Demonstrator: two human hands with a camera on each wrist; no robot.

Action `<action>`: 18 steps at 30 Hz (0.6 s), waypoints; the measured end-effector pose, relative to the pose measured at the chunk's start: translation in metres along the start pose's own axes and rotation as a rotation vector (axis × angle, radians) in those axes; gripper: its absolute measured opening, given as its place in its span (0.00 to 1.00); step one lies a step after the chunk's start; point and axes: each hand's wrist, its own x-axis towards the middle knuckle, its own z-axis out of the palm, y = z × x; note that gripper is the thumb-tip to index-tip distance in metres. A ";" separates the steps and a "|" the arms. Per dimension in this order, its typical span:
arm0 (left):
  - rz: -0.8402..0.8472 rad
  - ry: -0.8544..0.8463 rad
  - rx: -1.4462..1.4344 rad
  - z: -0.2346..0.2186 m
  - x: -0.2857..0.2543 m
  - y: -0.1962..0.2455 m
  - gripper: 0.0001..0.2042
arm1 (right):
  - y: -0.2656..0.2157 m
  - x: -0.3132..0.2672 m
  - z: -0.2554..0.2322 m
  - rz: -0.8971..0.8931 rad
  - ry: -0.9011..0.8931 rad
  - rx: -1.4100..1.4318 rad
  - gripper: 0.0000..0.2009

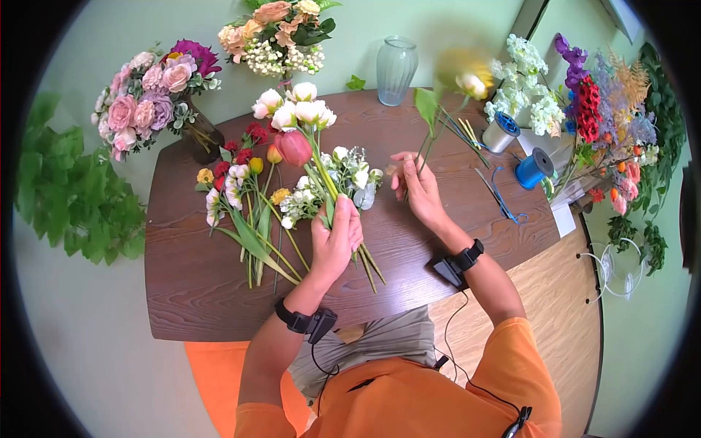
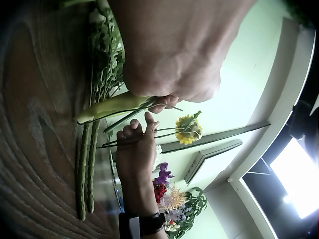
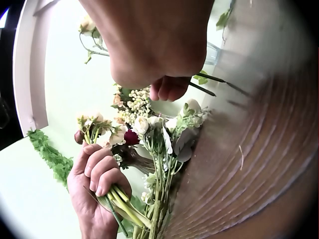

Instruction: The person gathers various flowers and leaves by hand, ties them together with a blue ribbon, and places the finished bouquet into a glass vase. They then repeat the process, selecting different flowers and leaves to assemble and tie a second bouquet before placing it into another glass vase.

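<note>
The left hand (image 1: 336, 237) grips green stems of a bunch with white blooms (image 1: 304, 113) and a pink tulip (image 1: 293, 148); in the right wrist view its fingers (image 3: 102, 172) curl round the stems. To its right, the right hand (image 1: 421, 191) pinches thin dark stems that carry a leaf (image 1: 426, 106) and a yellow and white flower (image 1: 473, 85), its top blurred. In the left wrist view that yellow flower (image 2: 189, 130) stands beyond the right hand (image 2: 137, 154). Small white flowers with greenery (image 1: 332, 175) lie on the table behind the left hand.
Red and yellow flowers (image 1: 241, 164) lie on the left of the table (image 1: 219, 310). Vases of flowers and a glass vase (image 1: 396, 71) stand along the back. Blue spool (image 1: 534, 168), silver spool (image 1: 500, 133) and cut stems are at the right.
</note>
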 end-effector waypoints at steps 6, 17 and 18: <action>-0.002 -0.004 -0.014 -0.001 0.000 -0.002 0.18 | 0.004 0.002 -0.007 0.049 0.044 0.015 0.18; -0.001 -0.004 0.149 0.000 0.005 0.002 0.17 | -0.067 -0.037 0.027 0.091 0.030 0.116 0.18; 0.005 -0.011 0.156 0.001 0.006 0.003 0.17 | -0.060 -0.040 0.033 -0.032 0.066 -0.089 0.19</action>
